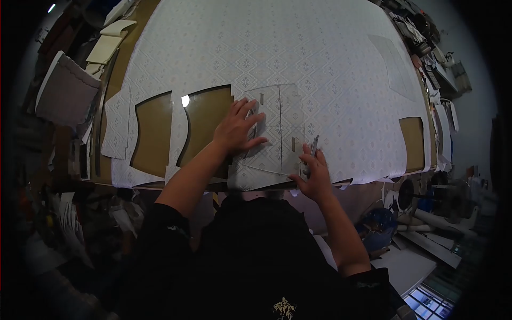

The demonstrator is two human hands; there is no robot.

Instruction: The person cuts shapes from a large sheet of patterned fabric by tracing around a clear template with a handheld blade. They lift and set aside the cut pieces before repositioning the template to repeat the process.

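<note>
My left hand [239, 127] lies with fingers spread on a clear template [289, 106], pressing it against the patterned white sheet [341, 69]. The template has a dark line down it and small dark marks. At its lower right corner my right hand [313, 176] is closed around a slim grey utility knife [314, 146], which points away from me. The knife's tip is too small to make out. Left of my left hand, curved cut-outs in the sheet show the brown table surface [153, 133].
Another clear template [392, 66] lies on the sheet at the far right, above a brown cut-out [412, 141]. Yellowish folded material [106, 47] and a pale curved panel [68, 90] are at the left. A fan [453, 197] stands at the lower right.
</note>
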